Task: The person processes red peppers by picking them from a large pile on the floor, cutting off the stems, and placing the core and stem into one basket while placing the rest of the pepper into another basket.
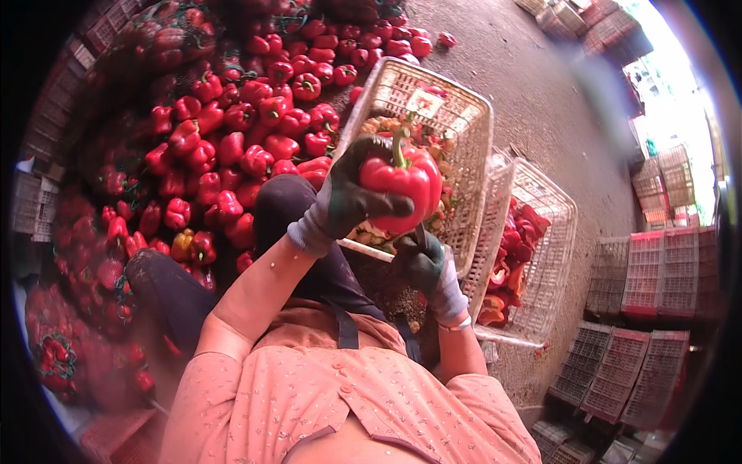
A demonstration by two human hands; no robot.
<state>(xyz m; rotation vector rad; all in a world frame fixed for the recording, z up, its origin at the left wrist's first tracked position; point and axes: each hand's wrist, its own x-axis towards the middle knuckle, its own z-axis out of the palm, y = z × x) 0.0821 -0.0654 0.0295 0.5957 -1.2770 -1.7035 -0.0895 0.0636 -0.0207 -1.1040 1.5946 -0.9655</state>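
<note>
My left hand [359, 191], in a dark coated work glove with a grey cuff, grips a large red bell pepper [408, 180] with its green stem pointing up. Just below it, my gloved right hand [424, 261] is closed around a small tool, apparently a knife [421, 233]. Its narrow end reaches the pepper's underside, and the rest is hidden by my fingers. Beneath the pepper stands a dirty white plastic crate [472, 124] holding pepper cores and scraps [379, 124].
Loose red bell peppers [255, 127] are heaped on the floor at my left, with filled net bags [168, 40] behind. A second plastic crate [556, 232] at right holds cut red pepper pieces [519, 232]. Stacked crates [661, 272] line the right side. Concrete floor [539, 98] extends beyond.
</note>
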